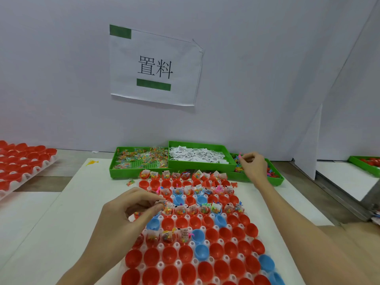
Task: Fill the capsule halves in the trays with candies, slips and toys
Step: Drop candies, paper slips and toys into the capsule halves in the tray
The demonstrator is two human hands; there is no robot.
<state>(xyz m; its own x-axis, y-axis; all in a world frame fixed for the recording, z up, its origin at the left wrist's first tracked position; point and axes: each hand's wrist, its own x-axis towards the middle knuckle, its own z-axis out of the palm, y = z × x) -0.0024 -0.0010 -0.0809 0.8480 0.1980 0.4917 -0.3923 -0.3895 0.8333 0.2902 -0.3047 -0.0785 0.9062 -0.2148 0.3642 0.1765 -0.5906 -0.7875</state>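
Over tray (174,262) — left hand (131,210) pinches candy packet (167,206); right hand (251,167) pinches pink toy (240,155).

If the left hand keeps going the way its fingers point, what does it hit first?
Probably the filled red capsule half just beyond the left hand's fingertips, which pinch a candy packet; depth is uncertain.

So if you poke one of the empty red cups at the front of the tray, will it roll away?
Probably not. Each empty red cup sits down in its own hole in the white tray, so it likely just wobbles. It looks like thin plastic, so it is probably very light. Lifted out, its round bottom would likely let it tip and roll.
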